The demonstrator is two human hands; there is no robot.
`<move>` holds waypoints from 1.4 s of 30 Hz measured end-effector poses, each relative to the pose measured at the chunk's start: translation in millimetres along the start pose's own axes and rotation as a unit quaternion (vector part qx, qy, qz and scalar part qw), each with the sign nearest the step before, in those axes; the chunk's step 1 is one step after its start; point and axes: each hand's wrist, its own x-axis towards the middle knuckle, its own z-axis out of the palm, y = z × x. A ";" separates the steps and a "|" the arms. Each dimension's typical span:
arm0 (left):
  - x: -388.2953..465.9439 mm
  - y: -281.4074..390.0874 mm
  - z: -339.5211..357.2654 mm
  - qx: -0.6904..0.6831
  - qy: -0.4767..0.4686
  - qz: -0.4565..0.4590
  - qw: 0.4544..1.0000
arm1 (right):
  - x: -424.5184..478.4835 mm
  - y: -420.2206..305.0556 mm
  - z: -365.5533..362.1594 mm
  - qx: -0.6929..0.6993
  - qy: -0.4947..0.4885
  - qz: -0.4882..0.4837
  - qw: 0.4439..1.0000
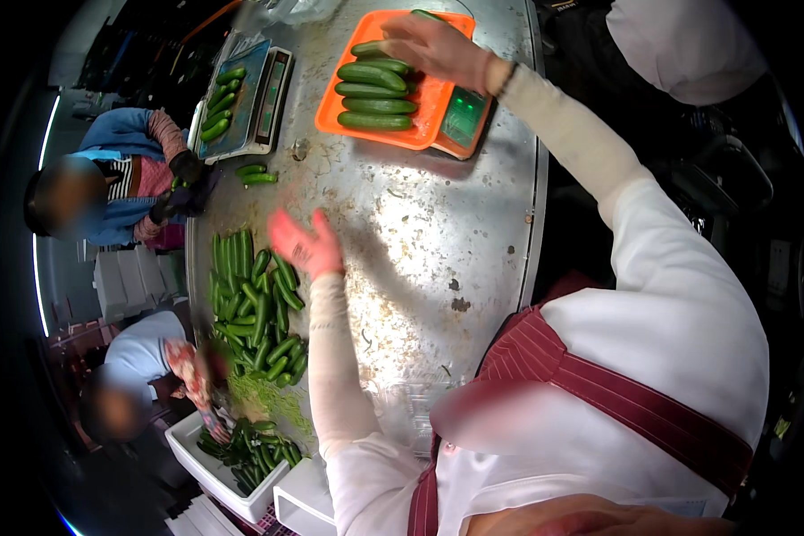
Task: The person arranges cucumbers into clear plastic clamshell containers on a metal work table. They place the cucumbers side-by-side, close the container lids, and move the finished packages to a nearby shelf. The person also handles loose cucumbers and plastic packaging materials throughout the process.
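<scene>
My right hand [435, 53] is spread over the upper part of an orange plastic tray [423, 134], its blurred fingers over or touching the cucumbers there. Several green cucumbers [375, 122] lie side by side in the tray. The tray rests on a digital scale [462, 119] with a lit green display. My left hand [308, 248], blurred and reddish, is held empty with its fingers apart above the metal table [442, 234]. Just beyond it lies a large pile of cucumbers [261, 308]. Whether my right fingers grip anything is partly hidden.
Across the table, one person [120, 167] handles cucumbers beside a second scale [268, 100] with a cucumber-filled tray. Another person [147, 355] reaches into a white box [204, 462] of cucumbers. Two loose cucumbers [258, 177] lie between. Green scraps [268, 402] lie near the box.
</scene>
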 end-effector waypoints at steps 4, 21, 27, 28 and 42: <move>-68.1 -151.4 -21.6 0.347 -0.071 -0.208 0.912 | -117.1 -28.5 29.3 0.245 0.009 0.060 0.968; -102.4 -103.5 -23.8 0.078 0.006 -0.290 0.954 | -292.0 -68.1 127.0 -0.036 -0.437 -0.185 0.879; -141.7 -78.6 -10.3 -0.209 0.063 -0.317 0.923 | -272.8 -72.5 129.7 0.095 -0.430 -0.001 0.898; -147.4 -74.0 -11.7 -0.248 0.073 -0.317 0.912 | -261.1 -77.6 131.0 0.104 -0.428 0.015 0.898; -209.5 36.2 -46.7 -0.284 0.114 -0.103 0.947 | -173.1 -141.4 203.6 0.597 -0.181 0.171 0.762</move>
